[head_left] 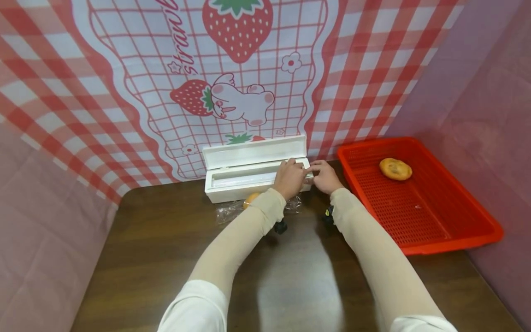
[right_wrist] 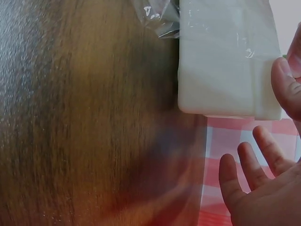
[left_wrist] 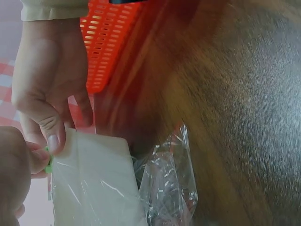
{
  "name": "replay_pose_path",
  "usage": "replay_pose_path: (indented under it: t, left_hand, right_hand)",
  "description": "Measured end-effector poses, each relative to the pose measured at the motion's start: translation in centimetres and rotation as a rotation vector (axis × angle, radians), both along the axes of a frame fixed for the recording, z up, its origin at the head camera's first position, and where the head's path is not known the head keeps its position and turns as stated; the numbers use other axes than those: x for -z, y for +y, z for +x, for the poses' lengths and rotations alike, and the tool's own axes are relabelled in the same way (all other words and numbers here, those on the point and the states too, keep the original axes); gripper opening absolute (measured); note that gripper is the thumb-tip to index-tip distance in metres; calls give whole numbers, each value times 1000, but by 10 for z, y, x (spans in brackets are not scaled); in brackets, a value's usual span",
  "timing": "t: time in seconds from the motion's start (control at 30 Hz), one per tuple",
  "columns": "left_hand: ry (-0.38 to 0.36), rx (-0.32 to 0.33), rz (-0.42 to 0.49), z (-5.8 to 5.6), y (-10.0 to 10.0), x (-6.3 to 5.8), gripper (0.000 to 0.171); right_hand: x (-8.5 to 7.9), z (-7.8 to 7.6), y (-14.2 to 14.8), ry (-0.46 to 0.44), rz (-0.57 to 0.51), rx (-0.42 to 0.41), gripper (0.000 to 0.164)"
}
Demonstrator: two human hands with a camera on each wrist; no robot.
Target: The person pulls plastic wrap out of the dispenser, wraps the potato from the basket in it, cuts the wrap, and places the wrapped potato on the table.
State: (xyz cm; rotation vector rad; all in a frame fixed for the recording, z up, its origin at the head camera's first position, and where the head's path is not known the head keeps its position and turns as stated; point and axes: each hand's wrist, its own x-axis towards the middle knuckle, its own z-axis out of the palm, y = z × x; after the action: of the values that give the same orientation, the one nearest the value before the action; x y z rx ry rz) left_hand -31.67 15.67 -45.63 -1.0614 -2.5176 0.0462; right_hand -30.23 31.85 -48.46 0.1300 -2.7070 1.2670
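Note:
A white cling film box point(head_left: 234, 191) stands at the back of the table with its lid point(head_left: 257, 152) raised. Clear film hangs over its front. My left hand point(head_left: 289, 177) is at the box's right end, thumb and finger pinching a small green slider point(left_wrist: 49, 162) on the rim. My right hand point(head_left: 326, 176) meets it there. Its thumb lies on the front edge and a finger over the top, gripping the rim, while its other fingers spread loosely. A round bread point(head_left: 250, 199) lies in front of the box on clear film point(head_left: 228, 213), partly hidden by my left arm.
A red plastic basket point(head_left: 456, 189) stands on the right of the table, holding another round bread point(head_left: 396, 169). Behind the box hangs a checked strawberry cloth point(head_left: 352, 60). The brown wooden table point(head_left: 166, 258) extends in front.

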Motion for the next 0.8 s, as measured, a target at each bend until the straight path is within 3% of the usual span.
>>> replay_pose_path:
  t: [0.27, 0.4, 0.6, 0.8]
  left_hand:
    - [14, 6, 24, -4, -27, 6, 30]
    - [31, 12, 57, -6, -47, 8, 20]
    - [22, 67, 108, -8, -93, 10, 24]
    - [2, 66, 130, -11, -146, 11, 28]
  right_hand:
    - [0, -6, -23, -43, 20, -13, 27]
    - [-1, -9, -33, -53, 12, -32, 23]
    - [-2, -9, -24, -81, -7, -27, 21]
    - [-1, -4, -4, -79, -14, -8, 21]
